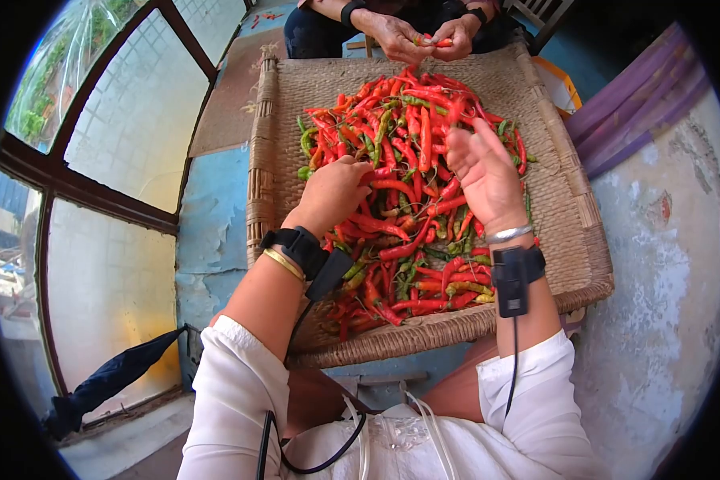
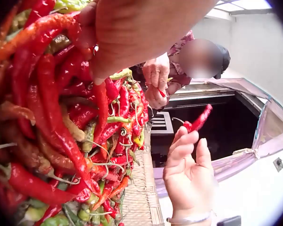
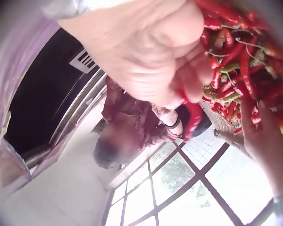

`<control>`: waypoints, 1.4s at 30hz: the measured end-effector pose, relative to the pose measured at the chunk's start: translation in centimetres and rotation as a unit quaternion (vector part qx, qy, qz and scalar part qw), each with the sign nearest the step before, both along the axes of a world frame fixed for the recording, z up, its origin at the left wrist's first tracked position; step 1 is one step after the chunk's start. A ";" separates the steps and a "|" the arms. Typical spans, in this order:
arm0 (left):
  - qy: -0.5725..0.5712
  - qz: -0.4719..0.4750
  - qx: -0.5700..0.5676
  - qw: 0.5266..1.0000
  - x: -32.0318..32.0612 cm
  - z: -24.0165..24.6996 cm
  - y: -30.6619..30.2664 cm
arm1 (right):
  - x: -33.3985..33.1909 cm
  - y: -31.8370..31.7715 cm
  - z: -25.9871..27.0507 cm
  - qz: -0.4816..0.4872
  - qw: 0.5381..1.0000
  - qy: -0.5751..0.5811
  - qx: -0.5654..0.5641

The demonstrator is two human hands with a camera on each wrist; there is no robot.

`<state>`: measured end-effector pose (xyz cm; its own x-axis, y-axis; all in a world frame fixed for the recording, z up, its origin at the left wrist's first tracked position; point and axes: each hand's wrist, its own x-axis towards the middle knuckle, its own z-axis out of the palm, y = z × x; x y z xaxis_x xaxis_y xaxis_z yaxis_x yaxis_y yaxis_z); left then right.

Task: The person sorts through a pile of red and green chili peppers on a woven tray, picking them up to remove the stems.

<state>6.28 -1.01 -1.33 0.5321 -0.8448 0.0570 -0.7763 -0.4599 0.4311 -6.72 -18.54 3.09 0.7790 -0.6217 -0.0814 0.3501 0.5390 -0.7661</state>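
A big heap of chili peppers (image 1: 412,232), mostly red with some green and yellowish ones, lies on a woven tray (image 1: 564,232). My left hand (image 1: 332,192) reaches into the left of the heap, and its thumb and fingers pinch a red chili pepper (image 2: 35,30). My right hand (image 1: 488,180) is raised over the right of the heap, palm turned inward. At its fingertips it holds another red chili pepper (image 2: 198,120), with the thin stem showing in the left wrist view.
Across the tray, another person's hands (image 1: 428,38) hold a small red chili. Framed windows (image 1: 116,208) stand at the left, with a dark folded umbrella (image 1: 120,372) below. A peeling wall (image 1: 652,272) and purple cloth (image 1: 636,108) are at the right.
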 end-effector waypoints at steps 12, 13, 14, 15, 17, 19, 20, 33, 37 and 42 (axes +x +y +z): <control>0.021 0.010 -0.016 1.000 -0.5 1.0 -0.3 | -0.3 1.8 -1.6 0.222 0.896 0.282 -0.263; 0.021 0.010 -0.016 1.000 -0.6 1.2 -0.3 | -0.2 2.1 -1.9 0.221 0.896 0.282 -0.263; 0.042 0.011 -0.040 0.998 -0.7 1.4 -0.4 | -0.2 2.2 -2.4 0.234 0.881 0.259 -0.319; 0.063 0.013 -0.064 0.996 -0.8 1.7 -0.5 | -0.2 2.4 -2.6 0.245 0.863 0.235 -0.373; 0.072 -0.003 -0.081 0.994 -1.4 2.2 -0.6 | -0.2 2.9 -2.4 0.229 0.866 0.240 -0.375; 0.105 -0.027 -0.104 0.989 -2.2 3.1 -0.8 | -0.1 3.3 -2.5 0.190 0.875 0.228 -0.383; 0.103 -0.028 -0.105 0.989 -2.5 3.2 -0.8 | -0.1 3.3 -2.6 0.188 0.875 0.227 -0.385; 0.128 0.042 -0.082 0.987 -2.8 2.8 -0.3 | -0.5 1.4 -1.2 0.034 0.965 0.196 -0.170; 0.092 0.009 -0.014 0.996 -2.3 2.0 -0.1 | -0.7 1.8 -0.2 0.162 0.941 0.172 -0.244; 0.051 -0.001 0.097 0.994 -2.2 1.8 0.3 | -1.3 0.6 0.8 0.292 0.856 0.241 -0.351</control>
